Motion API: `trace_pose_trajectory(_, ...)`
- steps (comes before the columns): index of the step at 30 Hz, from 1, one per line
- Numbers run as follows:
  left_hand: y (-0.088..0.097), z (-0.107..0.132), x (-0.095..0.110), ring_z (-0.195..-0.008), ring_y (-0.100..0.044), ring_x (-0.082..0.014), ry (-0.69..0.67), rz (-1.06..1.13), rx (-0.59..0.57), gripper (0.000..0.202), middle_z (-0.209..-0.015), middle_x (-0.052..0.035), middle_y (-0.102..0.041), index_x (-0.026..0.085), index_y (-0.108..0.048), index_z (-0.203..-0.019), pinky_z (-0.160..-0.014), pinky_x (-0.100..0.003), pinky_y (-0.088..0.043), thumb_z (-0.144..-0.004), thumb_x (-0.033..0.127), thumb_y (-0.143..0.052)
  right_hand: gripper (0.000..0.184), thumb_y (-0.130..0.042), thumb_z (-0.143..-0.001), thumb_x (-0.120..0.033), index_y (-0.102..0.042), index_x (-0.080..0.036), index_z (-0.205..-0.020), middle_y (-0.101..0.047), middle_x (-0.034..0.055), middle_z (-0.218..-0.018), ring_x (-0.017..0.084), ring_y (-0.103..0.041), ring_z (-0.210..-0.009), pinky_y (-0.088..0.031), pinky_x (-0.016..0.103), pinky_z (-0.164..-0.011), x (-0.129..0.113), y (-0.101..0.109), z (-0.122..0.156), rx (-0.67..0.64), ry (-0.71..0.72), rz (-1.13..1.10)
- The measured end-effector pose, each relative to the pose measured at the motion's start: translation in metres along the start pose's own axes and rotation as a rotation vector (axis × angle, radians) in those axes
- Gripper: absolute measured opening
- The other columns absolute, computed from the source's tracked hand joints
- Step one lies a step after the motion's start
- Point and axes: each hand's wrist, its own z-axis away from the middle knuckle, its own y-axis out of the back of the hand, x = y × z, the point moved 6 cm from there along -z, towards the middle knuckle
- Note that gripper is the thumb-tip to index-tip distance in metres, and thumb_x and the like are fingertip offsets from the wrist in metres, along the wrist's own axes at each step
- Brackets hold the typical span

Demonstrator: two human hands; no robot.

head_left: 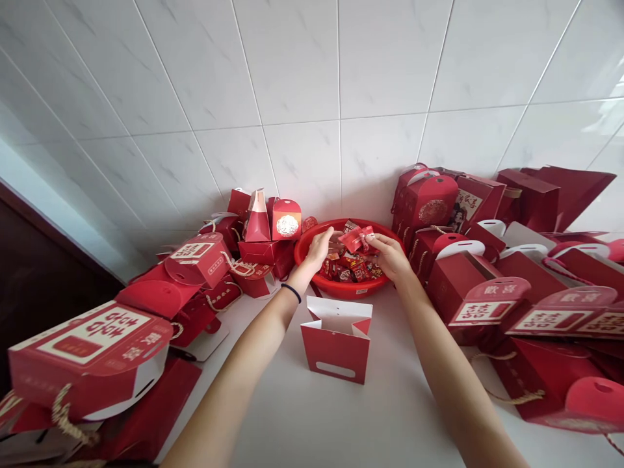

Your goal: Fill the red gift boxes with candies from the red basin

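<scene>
Over a red plastic basin (301, 252) filled with small red wrapped candies (351, 268), my right hand (389, 255) pinches shiny red candy packets (357, 239). Facing it from the left, my left hand (322, 247) has its thumb raised and its fingers stretched toward those packets; part of the fingers is in shadow. It appears to hold nothing. On the white table (297, 416) between my forearms, a red gift box (336, 351) stands upright with its top open and its white inner flap raised. Its bottom inside is hidden from here.
Red gift boxes with rope handles (92, 331) are piled along the left side. Several more boxes (480, 292) are stacked and lined up on the right. A white tiled wall (302, 71) rises directly behind the basin.
</scene>
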Motion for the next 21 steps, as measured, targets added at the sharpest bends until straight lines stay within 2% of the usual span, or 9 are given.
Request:
trace_pose_trajectory(2, 0.003, -0.006, -0.004, -0.092, -0.075, -0.0209, 0.024, -0.096, -0.051, 0.042, -0.098, -0.008, -0.08, 0.018, -0.078, -0.102, -0.084, -0.031, -0.058, -0.1, 0.032, -0.038, 0.032, -0.091, -0.059, -0.041, -0.071, -0.024, -0.077, -0.071, -0.0034, -0.08, 0.014, -0.065, -0.077, -0.057, 0.026, -0.067, -0.001, 0.01, -0.006, 0.059, 0.031, -0.088)
trace_pose_trajectory(4, 0.003, -0.008, -0.007, -0.089, -0.074, -0.0201, 0.043, -0.214, -0.15, 0.031, -0.097, -0.0075, -0.08, 0.018, -0.079, -0.093, -0.081, -0.028, -0.057, -0.093, 0.024, -0.048, 0.028, -0.088, -0.064, -0.039, -0.069, -0.026, -0.078, -0.071, -0.0051, -0.079, 0.013, -0.064, -0.075, -0.056, 0.024, -0.064, -0.001, 0.019, -0.011, 0.108, 0.047, -0.165)
trace_pose_trajectory(8, -0.012, 0.0, -0.016, -0.078, -0.074, -0.0217, 0.097, -0.473, -0.478, 0.016, -0.082, -0.0044, -0.079, 0.018, -0.079, -0.072, -0.074, -0.027, -0.056, -0.072, 0.01, -0.065, 0.02, -0.083, -0.072, -0.032, -0.066, -0.026, -0.08, -0.071, -0.0058, -0.077, 0.012, -0.064, -0.074, -0.054, 0.022, -0.06, 0.003, 0.028, -0.017, 0.155, 0.048, -0.276)
trace_pose_trajectory(11, -0.027, 0.008, -0.019, -0.076, -0.074, -0.025, 0.136, -0.667, -0.649, 0.019, -0.075, -0.0045, -0.078, 0.018, -0.08, -0.073, -0.076, -0.03, -0.055, -0.064, 0.004, -0.07, 0.015, -0.08, -0.074, -0.028, -0.067, -0.026, -0.081, -0.071, -0.0063, -0.078, 0.012, -0.064, -0.074, -0.055, 0.023, -0.06, 0.005, 0.028, -0.017, 0.168, 0.031, -0.324)
trace_pose_trajectory(14, -0.035, 0.005, -0.016, -0.093, -0.073, -0.0294, 0.128, -0.844, -0.657, 0.025, -0.09, -0.0094, -0.079, 0.015, -0.079, -0.09, -0.087, -0.034, -0.054, -0.068, 0.005, -0.074, 0.014, -0.08, -0.075, -0.026, -0.067, -0.025, -0.081, -0.072, -0.0065, -0.08, 0.012, -0.064, -0.073, -0.056, 0.023, -0.06, 0.006, 0.027, -0.016, 0.168, 0.009, -0.345)
trace_pose_trajectory(16, -0.033, -0.001, -0.013, -0.106, -0.07, -0.0292, 0.103, -0.947, -0.607, 0.028, -0.11, -0.0119, -0.075, 0.015, -0.074, -0.108, -0.093, -0.04, -0.054, -0.08, 0.016, -0.076, 0.015, -0.08, -0.075, -0.025, -0.066, -0.025, -0.08, -0.071, -0.0065, -0.078, 0.012, -0.063, -0.071, -0.056, 0.024, -0.059, 0.005, 0.026, -0.015, 0.165, -0.007, -0.348)
trace_pose_trajectory(18, -0.027, -0.008, -0.01, -0.113, -0.066, -0.0265, 0.073, -1.022, -0.553, 0.033, -0.126, -0.0117, -0.066, 0.016, -0.065, -0.123, -0.096, -0.046, -0.055, -0.093, 0.03, -0.069, 0.015, -0.08, -0.074, -0.025, -0.066, -0.025, -0.079, -0.07, -0.0063, -0.076, 0.012, -0.062, -0.068, -0.055, 0.024, -0.058, 0.004, 0.026, -0.015, 0.162, -0.024, -0.349)
trace_pose_trajectory(19, -0.023, -0.01, -0.009, -0.114, -0.065, -0.0261, 0.056, -1.045, -0.532, 0.034, -0.129, -0.0119, -0.064, 0.017, -0.063, -0.126, -0.097, -0.048, -0.055, -0.096, 0.033, -0.066, 0.015, -0.08, -0.074, -0.025, -0.066, -0.024, -0.079, -0.07, -0.0061, -0.074, 0.012, -0.062, -0.067, -0.055, 0.024, -0.057, 0.004, 0.026, -0.015, 0.16, -0.032, -0.35)
trace_pose_trajectory(21, -0.017, -0.013, -0.009, -0.114, -0.066, -0.0275, 0.01, -1.061, -0.504, 0.034, -0.126, -0.0128, -0.068, 0.018, -0.067, -0.124, -0.098, -0.046, -0.054, -0.092, 0.027, -0.07, 0.016, -0.081, -0.074, -0.025, -0.066, -0.024, -0.079, -0.07, -0.0055, -0.074, 0.013, -0.062, -0.067, -0.055, 0.024, -0.057, 0.004, 0.025, -0.015, 0.156, -0.044, -0.352)
